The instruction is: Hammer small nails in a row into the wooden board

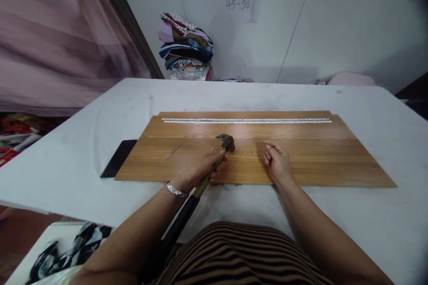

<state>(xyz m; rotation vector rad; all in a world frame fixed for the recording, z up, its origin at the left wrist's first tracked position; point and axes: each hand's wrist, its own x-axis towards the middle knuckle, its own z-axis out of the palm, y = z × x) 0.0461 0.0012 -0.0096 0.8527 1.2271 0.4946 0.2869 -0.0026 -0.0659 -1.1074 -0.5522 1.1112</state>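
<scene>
My left hand grips a claw hammer high on its handle, close under the head. The hammer head rests on or just over the wooden board, and its black grip runs back beneath my left forearm. Beside the head, a row of small dark dots runs across the board; whether they are holes or nail heads I cannot tell. My right hand is at the right of this row, fingers curled together; anything between them is too small to make out. Several thin nails lie left of my left hand.
Two long white marked strips lie along the board's far side. A black flat piece pokes out at its left end. The board lies on a white table. Folded cloths are stacked behind it, and patterned fabric sits lower left.
</scene>
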